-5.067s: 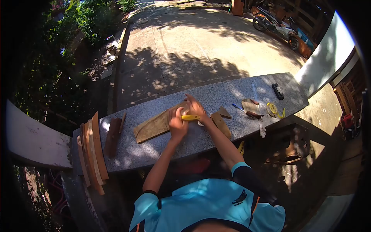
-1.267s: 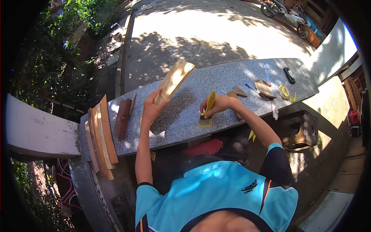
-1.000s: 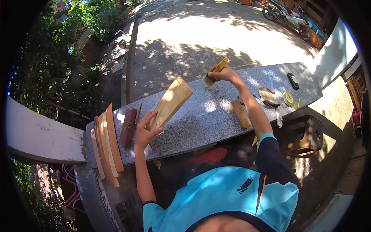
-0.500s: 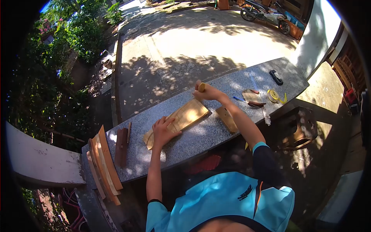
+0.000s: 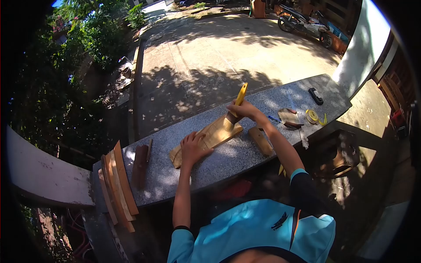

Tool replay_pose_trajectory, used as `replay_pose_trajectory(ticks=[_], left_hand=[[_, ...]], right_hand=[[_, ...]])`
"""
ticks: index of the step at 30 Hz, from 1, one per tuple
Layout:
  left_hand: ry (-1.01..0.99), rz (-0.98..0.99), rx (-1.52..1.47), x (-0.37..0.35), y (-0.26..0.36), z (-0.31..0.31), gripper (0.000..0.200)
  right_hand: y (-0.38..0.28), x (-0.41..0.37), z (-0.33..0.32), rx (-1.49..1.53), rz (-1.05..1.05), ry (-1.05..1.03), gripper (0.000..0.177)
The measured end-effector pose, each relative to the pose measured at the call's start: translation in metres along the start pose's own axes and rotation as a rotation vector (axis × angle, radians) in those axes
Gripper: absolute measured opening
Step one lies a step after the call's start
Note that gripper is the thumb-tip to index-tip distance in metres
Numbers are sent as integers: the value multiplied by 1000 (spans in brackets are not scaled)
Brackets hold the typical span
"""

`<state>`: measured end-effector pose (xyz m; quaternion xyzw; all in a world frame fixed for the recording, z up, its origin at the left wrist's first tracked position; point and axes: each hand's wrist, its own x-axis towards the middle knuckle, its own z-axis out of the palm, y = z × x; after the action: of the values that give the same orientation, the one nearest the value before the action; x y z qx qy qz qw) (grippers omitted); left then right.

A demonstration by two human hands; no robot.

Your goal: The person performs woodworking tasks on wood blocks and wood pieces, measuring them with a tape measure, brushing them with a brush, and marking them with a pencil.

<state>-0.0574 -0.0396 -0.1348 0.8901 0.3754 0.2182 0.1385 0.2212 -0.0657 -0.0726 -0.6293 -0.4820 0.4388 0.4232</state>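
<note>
A light wooden board [image 5: 213, 136] lies aslant on the grey stone tabletop [image 5: 210, 171]. My left hand [image 5: 193, 148] rests on its near-left part, fingers spread and pressing flat. In my right hand [image 5: 244, 109] is a paintbrush with a yellow handle [image 5: 241, 93] pointing up and away. Its lower end meets the board's far-right part; the bristles are partly hidden by shade and fingers. Just right of the board, under my right forearm, sits a smaller wooden block [image 5: 260, 141].
Dark brown wooden pieces [image 5: 140, 166] and curved thin strips [image 5: 118, 179] lie at the left end. On the right are a yellow tape roll [image 5: 312, 115], a blue pen [image 5: 275, 119] and a black tool [image 5: 315, 96]. A motorcycle [image 5: 305, 24] stands beyond.
My right hand has tilted the brush from handle toward me to handle up, bringing its lower end onto the board. My left hand stays on the board; the view has shifted slightly.
</note>
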Motion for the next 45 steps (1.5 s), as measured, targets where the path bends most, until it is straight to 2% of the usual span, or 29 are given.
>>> replay_pose_trajectory(ticks=[3,4,7,8,11,12,15,16,19,20,23,24,27,28,29,31,34,37,38,41,42,45], left_hand=[[-1,2,13,0,1,0,67],[-9,16,9,0,0,0,67],[-24,-4,49,0,-1,2,67],[-12,3,41,-3,-2,2,67],[2,17,25,-2,-3,3,67],[1,19,25,-2,-3,3,67],[8,21,44,1,-1,-1,67],[11,22,42,1,-1,-1,67],[6,21,46,-3,1,2,67],[6,14,46,-5,2,2,67],[24,21,51,7,-2,-2,67],[8,17,42,0,-1,0,67],[22,24,11,-1,0,0,66],[33,37,1,-1,-1,0,65],[43,38,14,5,-2,-2,65],[31,23,27,0,0,0,65],[37,28,37,-1,1,-1,66],[26,17,64,-1,1,0,67],[24,18,60,-4,0,0,67],[34,21,39,-2,2,2,66],[33,23,41,-2,2,1,66],[27,25,30,-3,0,-3,67]], right_hand=[[25,3,14,-648,-275,245,39],[25,-4,26,-778,-231,208,38],[-2,-9,7,-254,-180,-78,31],[-13,-8,4,-253,-54,6,28],[9,12,5,-628,-419,113,31],[6,12,19,-581,-151,-127,31],[-17,5,25,-251,-161,-448,31],[-20,14,24,-219,-48,-380,32],[0,32,26,-713,-289,95,35],[17,32,28,-662,-392,-113,33],[-5,24,23,-144,-104,-306,31],[-1,22,23,-275,-309,-78,33],[10,12,27,-466,-127,-190,36],[0,1,27,-432,-176,-287,34],[-13,-10,23,-186,-77,-350,32],[1,-5,20,-213,-288,-144,31],[1,-22,24,-429,-104,-105,32],[1,-26,7,-201,-158,-184,32],[10,-23,5,-263,-285,70,25],[30,-35,8,-192,-203,77,26],[16,-50,13,-383,-155,47,25],[13,-59,14,-56,-157,140,24]])
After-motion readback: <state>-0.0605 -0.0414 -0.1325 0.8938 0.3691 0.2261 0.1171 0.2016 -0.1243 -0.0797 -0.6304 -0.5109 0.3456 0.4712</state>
